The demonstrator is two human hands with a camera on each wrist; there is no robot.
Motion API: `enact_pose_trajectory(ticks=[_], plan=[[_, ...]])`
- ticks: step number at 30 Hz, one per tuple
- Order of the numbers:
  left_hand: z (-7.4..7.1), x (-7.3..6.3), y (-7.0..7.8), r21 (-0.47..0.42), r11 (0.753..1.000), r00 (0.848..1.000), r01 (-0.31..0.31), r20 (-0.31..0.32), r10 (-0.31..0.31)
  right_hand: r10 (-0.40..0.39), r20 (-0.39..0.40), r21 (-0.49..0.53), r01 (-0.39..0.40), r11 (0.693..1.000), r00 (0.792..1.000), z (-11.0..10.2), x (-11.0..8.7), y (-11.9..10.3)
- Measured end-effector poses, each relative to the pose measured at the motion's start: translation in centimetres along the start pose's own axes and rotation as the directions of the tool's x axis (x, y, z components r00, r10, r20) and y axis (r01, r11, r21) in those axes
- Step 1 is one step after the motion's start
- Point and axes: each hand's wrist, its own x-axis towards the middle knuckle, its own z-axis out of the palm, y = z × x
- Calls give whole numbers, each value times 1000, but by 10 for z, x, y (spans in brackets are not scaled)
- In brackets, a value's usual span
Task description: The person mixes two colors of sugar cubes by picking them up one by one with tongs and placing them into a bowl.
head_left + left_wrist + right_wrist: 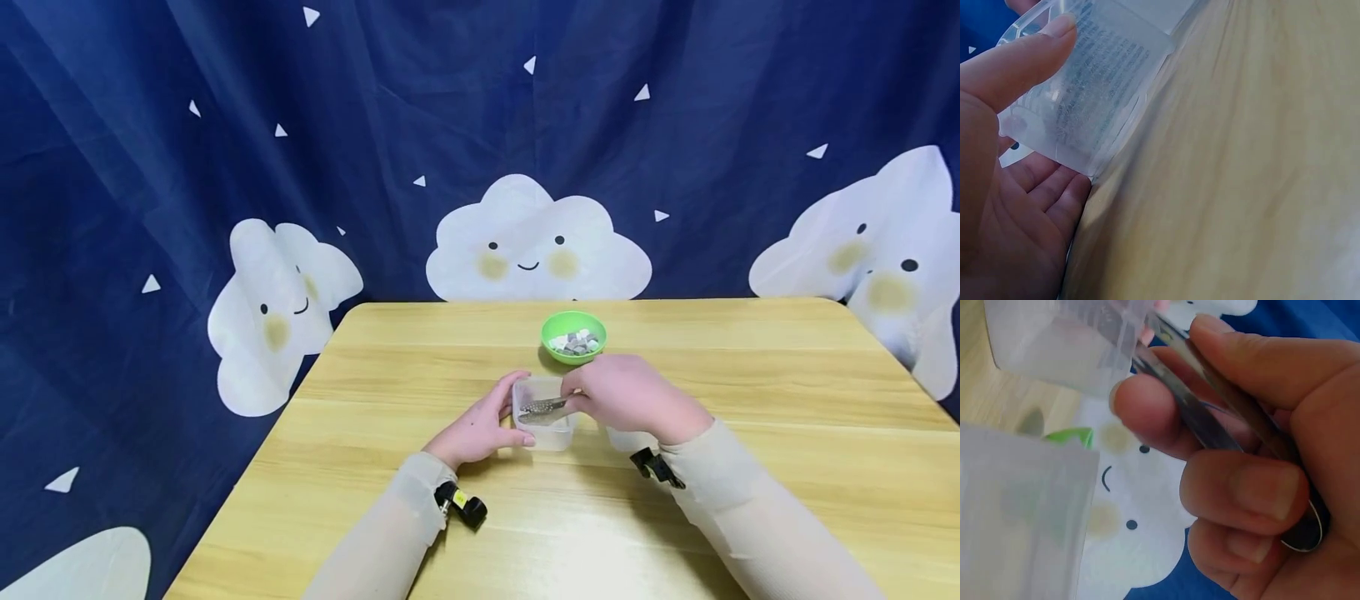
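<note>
My left hand (483,425) holds a clear plastic container (551,440) on the table, thumb on the near side and fingers round the far side. In the left wrist view, blurred lettering shows through its wall (1100,87). My right hand (637,396) grips a pair of metal tongs (542,410), fingers curled round both arms. Their broad perforated end dips inside the container. The right wrist view shows the two tong arms (1200,419) slightly apart and the bent end by the palm. Whether anything sits between the tips, I cannot tell.
A green bowl (572,319) with grey and white pieces (576,342) stands behind the container. A second clear container (628,439) is partly hidden under my right wrist. The wooden table (420,358) ends at a dark blue curtain (390,100) with cloud prints.
</note>
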Motion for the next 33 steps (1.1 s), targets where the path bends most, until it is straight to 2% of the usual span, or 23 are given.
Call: enact_pose_trajectory(ticks=[6, 14, 19, 26, 30, 33], plan=[[0, 0, 1, -1, 1000, 1000, 4, -6, -4, 6, -55, 61, -3, 998, 998, -8, -5, 11], [0, -1, 2, -4, 1000, 1000, 9, -11, -9, 63, -171, 48, -56, 997, 983, -19, -10, 18], [1, 1, 1, -21, 1000, 1000, -6, -3, 6, 161, -263, 53, -152, 987, 951, -25, -12, 27], [1, 2, 0, -15, 1000, 1000, 7, -2, -7, 321, -296, 67, -315, 947, 900, -25, -17, 47], [1, 2, 0, -19, 1000, 1000, 10, -5, -10, 379, -312, 72, -376, 924, 871, -24, -18, 56], [0, 2, 0, -18, 1000, 1000, 8, -8, -8, 395, -328, 72, -394, 916, 858, -25, -19, 62]])
